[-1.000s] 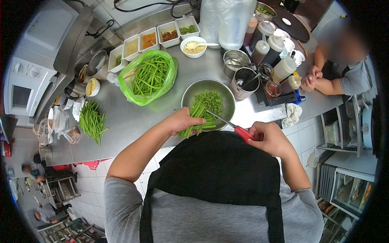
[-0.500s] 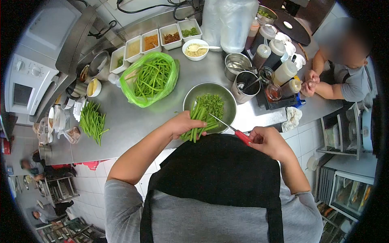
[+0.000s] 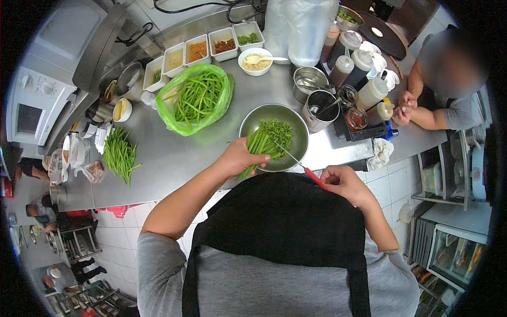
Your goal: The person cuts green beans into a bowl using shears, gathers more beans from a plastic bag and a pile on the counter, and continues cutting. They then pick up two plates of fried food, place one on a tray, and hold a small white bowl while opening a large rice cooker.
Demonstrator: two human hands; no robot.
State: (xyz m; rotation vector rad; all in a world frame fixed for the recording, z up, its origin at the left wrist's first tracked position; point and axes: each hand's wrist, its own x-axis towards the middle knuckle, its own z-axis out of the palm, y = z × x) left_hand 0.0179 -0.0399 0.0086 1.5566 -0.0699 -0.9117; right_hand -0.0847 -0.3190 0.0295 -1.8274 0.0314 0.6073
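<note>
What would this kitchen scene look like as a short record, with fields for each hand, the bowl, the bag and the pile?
Left hand: grips stalk bunch at steel bowl
Right hand: holds red-handled cutter, blade over bowl
Bowl: cut green pieces inside
Green bag: open, holding more stalks
Loose pile: green stalks on metal counter, left of bag

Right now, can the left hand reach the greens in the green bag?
Likely yes: the bag gapes open, its greens exposed, with bare counter between it and the left hand. That hand would probably need to drop its held bunch first.
</note>
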